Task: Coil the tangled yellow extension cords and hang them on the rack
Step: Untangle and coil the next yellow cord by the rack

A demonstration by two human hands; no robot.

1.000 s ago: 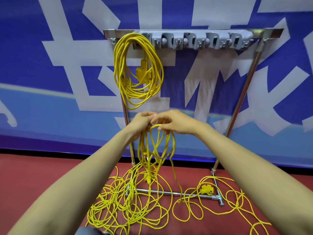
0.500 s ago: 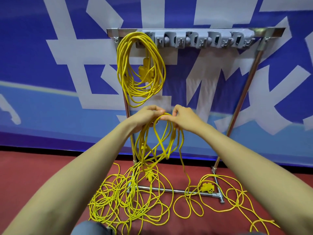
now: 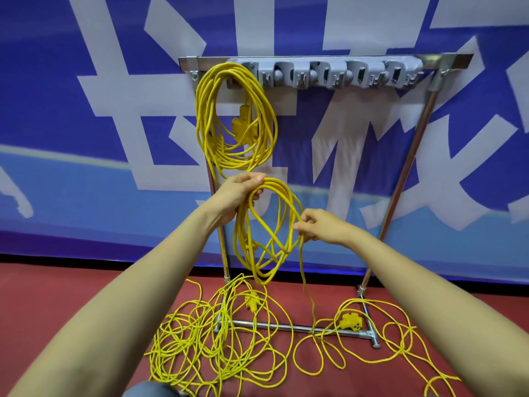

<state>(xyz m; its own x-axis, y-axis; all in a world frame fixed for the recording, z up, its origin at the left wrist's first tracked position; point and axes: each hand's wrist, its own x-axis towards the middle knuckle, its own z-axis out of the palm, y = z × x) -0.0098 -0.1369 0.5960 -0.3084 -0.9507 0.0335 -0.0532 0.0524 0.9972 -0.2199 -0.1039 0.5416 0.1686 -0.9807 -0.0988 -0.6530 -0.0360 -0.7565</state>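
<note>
Where the left hand (image 3: 239, 193) sits: 12 o'clock of a half-made yellow coil (image 3: 242, 222), gripping its top loops
Right hand (image 3: 320, 229): 3 o'clock, pinching one strand
Finished coil (image 3: 234, 163): hung at 9 o'clock end of the rack (image 3: 446, 59)
Tangled cords (image 3: 200, 348): floor (image 3: 71, 310), 6 o'clock

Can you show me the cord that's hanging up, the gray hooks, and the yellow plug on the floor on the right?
hung cord (image 3: 233, 164), head view, bottom of its loops.
gray hooks (image 3: 323, 77), head view, middle of the strip.
yellow plug (image 3: 350, 321), head view, its body.
</note>
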